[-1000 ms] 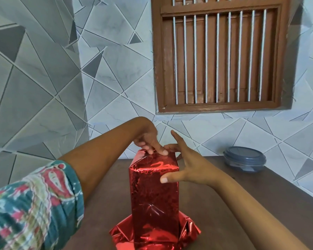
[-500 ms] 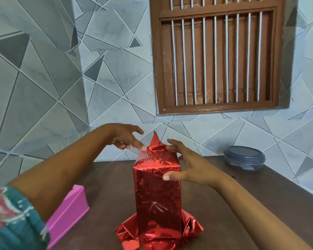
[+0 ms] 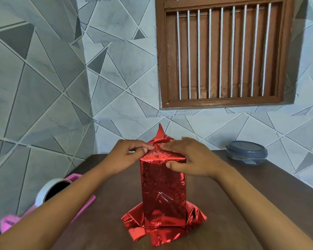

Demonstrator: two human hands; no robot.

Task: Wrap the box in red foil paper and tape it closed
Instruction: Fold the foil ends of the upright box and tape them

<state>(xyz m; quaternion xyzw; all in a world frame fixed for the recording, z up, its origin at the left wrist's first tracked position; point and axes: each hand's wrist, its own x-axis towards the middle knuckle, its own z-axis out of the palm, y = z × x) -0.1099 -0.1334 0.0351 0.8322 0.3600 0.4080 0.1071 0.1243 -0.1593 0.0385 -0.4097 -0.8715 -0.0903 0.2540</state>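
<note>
Two hands work the top of the box [image 3: 163,186], which stands upright mid-table, already sheathed in foil [image 3: 161,230] that spreads in a loose crumpled skirt round its foot. The left hand [image 3: 132,156] pinches the foil at the top left edge, thumb and forefinger closed on the fold. The right hand [image 3: 190,159] lies open and flat over the top, with its thumb pressed on the front face.

Half a second ago the left hand was off to the side with its fingertips just reaching the top left corner, and the right only touched the top edge. Now one has a grip on the fold and the other has come down over it, so the top fold looks to be in hand again. A pointed flap [image 3: 160,132] still sticks up at the back, so this end is neither flat nor taped.

A tape roll [image 3: 50,191] on a pink holder [image 3: 84,201] has come into view at the left, partly behind the left forearm. A lidded tub [image 3: 246,152] sits back right.

The right palm hides how the top folds lie. I cannot tell whether the left fingers also hold a piece of tape. The box's back is unseen.
</note>
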